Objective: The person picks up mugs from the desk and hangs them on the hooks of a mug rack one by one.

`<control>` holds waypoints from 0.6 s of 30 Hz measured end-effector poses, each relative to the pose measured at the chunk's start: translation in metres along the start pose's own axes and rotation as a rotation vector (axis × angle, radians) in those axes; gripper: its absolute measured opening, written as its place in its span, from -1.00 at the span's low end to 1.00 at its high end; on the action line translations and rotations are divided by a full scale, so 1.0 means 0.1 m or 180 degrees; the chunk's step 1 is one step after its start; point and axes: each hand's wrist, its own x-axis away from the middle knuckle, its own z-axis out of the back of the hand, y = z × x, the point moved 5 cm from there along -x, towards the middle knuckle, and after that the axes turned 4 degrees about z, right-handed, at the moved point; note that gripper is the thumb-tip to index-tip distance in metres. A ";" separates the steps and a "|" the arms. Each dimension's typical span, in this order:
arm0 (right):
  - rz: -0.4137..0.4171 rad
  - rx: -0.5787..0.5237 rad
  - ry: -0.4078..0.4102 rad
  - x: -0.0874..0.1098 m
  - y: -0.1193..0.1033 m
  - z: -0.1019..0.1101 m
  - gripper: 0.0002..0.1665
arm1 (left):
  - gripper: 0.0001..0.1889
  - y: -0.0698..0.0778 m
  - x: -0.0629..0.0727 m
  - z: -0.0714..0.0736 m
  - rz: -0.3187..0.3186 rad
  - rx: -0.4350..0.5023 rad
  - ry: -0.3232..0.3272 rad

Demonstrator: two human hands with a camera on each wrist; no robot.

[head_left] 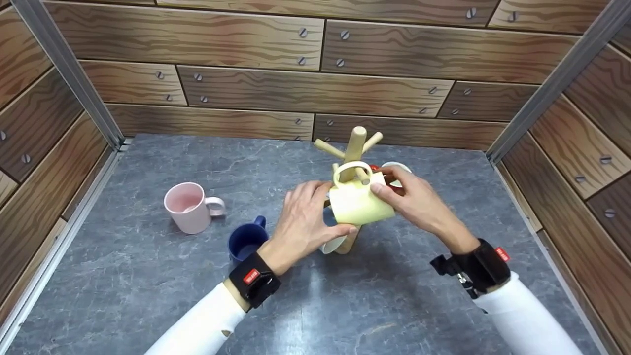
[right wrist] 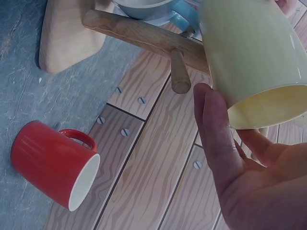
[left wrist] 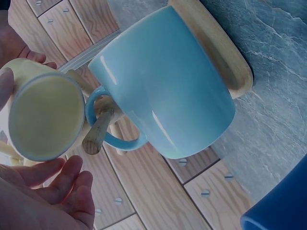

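Both hands hold a pale yellow mug (head_left: 360,204) tilted at the front of a wooden mug tree (head_left: 355,143). My left hand (head_left: 303,222) grips its left end, the thumb along the lower side. At the other end, my right hand (head_left: 419,202) has its thumb on the mug's wall and fingers behind. In the head view, a peg's end shows within the loop of the yellow handle (head_left: 338,172). Below it, a light blue mug (left wrist: 163,86) hangs by its handle on another peg (left wrist: 98,132), mostly hidden by my left hand in the head view.
A pink mug (head_left: 190,209) stands upright at the left. The dark blue mug (head_left: 246,241) stands close to my left wrist. Behind my right hand is a red mug (right wrist: 53,163) with a white inside. Wood-patterned walls (head_left: 246,39) enclose the grey marbled table (head_left: 148,276).
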 end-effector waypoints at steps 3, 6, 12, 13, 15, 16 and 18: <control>0.0005 0.0000 -0.0011 0.00 0.00 -0.01 -0.37 | -0.06 0.00 0.00 0.00 -0.0009 -0.0030 0.0011; 0.0011 -0.0017 -0.0010 0.00 0.00 -0.01 -0.36 | -0.05 0.00 0.00 0.00 -0.0015 -0.0053 0.0006; 0.0034 -0.0080 -0.0003 0.00 0.02 -0.02 -0.34 | -0.04 -0.01 0.01 -0.01 -0.0010 0.0033 -0.0005; 0.0035 -0.0087 -0.0002 0.00 0.03 -0.02 -0.34 | -0.04 -0.01 0.01 -0.01 -0.0010 0.0039 -0.0004; 0.0028 -0.0097 0.0000 0.01 0.04 -0.02 -0.33 | -0.04 -0.01 0.01 -0.01 -0.0011 0.0022 -0.0006; 0.0027 -0.0097 0.0003 0.01 0.04 -0.02 -0.33 | -0.03 -0.01 0.01 -0.01 -0.0013 0.0013 -0.0007; 0.0023 -0.0096 0.0004 0.01 0.04 -0.02 -0.33 | -0.03 -0.01 0.01 -0.01 -0.0019 -0.0005 -0.0016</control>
